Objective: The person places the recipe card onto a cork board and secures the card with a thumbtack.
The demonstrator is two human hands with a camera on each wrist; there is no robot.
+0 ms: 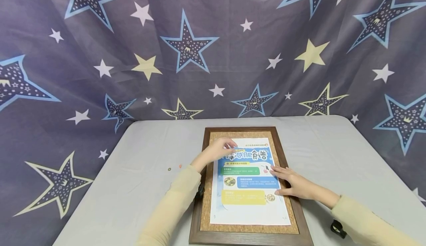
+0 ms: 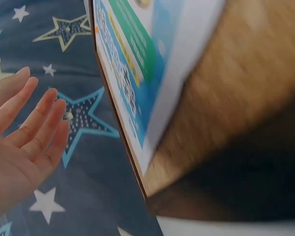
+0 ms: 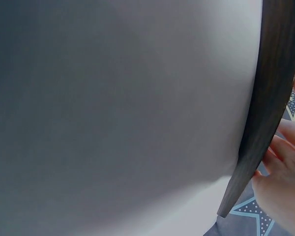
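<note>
A printed paper poster (image 1: 249, 214) with blue, green and yellow blocks lies on a cork board (image 1: 205, 216) with a dark wood frame (image 1: 246, 238). Above the poster's upper left part is my left hand (image 1: 219, 149), its fingers slightly bent; in the left wrist view the left hand (image 2: 27, 135) has nothing between its fingers. My right hand (image 1: 294, 183) reaches over the frame's right side, fingers spread, with the fingertips at the poster's right edge. The right wrist view shows that hand (image 3: 282, 172) partly hidden behind the frame's side.
Two tiny items, one orange (image 1: 180, 166) and one brass-coloured (image 1: 169, 169), lie left of the board on the grey tabletop (image 1: 133, 187). A star-patterned curtain (image 1: 226, 54) hangs behind the table. Black wrist straps (image 1: 338, 228) show under the sleeves.
</note>
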